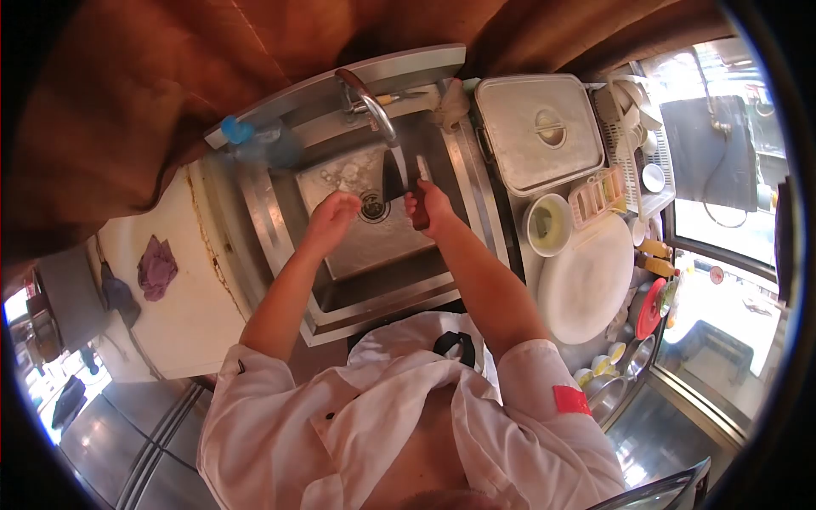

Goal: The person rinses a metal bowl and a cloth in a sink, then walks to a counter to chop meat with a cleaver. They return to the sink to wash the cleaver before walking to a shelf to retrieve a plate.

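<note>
My right hand (433, 210) is wrapped round the dark brown handle of a cleaver (393, 177). Its wide, dark blade points away from me, under water running from the curved tap (374, 104). To the left, my left hand (334, 219) hovers over the sink with its fingers loosely stretched toward the blade, apart from it and with nothing visible in them. Beneath both hands lies the steel sink basin (340, 251), its round drain (374, 206) between them. White foam or splashing water shows near the drain.
A blue-capped clear bottle (268, 144) stands at the sink's left rim. A purple cloth (157, 268) lies on the left counter. To the right are a lidded steel pan (540, 132), a bowl (548, 225), a round white board (586, 280) and a dish rack (659, 161).
</note>
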Demonstrator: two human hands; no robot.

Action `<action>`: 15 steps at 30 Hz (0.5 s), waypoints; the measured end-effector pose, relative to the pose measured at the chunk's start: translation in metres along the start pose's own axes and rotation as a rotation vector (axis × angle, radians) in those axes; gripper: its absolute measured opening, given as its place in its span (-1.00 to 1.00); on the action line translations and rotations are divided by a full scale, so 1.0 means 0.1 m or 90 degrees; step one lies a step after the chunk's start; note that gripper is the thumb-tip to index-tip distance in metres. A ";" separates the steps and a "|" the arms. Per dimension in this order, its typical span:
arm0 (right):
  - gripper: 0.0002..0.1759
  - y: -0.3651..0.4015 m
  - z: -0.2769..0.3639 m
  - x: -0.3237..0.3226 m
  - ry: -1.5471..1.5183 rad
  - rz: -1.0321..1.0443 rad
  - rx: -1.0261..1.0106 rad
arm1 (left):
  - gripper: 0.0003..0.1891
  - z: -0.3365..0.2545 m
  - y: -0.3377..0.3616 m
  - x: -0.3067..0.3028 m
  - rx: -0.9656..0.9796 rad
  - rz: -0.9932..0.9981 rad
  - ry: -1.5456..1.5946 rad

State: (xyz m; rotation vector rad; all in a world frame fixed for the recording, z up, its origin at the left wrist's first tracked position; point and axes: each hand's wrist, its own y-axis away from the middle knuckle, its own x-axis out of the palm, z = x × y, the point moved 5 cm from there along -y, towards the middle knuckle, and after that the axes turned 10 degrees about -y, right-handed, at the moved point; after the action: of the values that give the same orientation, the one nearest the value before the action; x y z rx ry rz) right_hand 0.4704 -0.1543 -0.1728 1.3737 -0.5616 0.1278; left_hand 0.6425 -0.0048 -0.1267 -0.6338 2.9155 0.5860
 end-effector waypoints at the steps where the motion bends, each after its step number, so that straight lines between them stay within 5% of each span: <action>1: -0.78 -0.03 0.01 -0.03 0.050 0.007 -0.012 | -0.83 0.00 0.09 -0.06 -0.003 -0.005 0.002; 3: -0.77 -0.07 0.01 -0.12 0.106 0.014 -0.022 | -0.84 0.00 0.25 -0.16 0.003 -0.022 -0.061; 5: -0.72 -0.08 0.03 -0.21 0.563 0.010 -0.086 | -0.85 -0.02 0.36 -0.22 0.000 -0.029 -0.076; 6: -0.72 -0.12 -0.01 -0.29 0.568 0.010 -0.087 | -0.85 -0.02 0.39 -0.24 -0.001 -0.032 -0.094; 8: -0.56 0.01 0.00 -0.09 1.207 0.052 -0.521 | -0.84 0.07 0.41 -0.24 -0.004 -0.034 -0.090; 11: -0.37 0.35 -0.09 0.25 1.461 0.035 -0.364 | -0.84 0.12 0.40 -0.23 -0.014 -0.028 -0.094; 15: -0.26 0.38 -0.12 0.37 1.575 0.056 -0.385 | -0.84 0.15 0.33 -0.22 -0.018 -0.018 -0.077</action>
State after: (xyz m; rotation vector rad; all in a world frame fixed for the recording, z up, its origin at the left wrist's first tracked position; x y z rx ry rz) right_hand 0.4901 -0.1435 -0.1232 -0.1075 1.3347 1.3111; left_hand 0.6491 0.0372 -0.1250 -0.6190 2.7868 0.6390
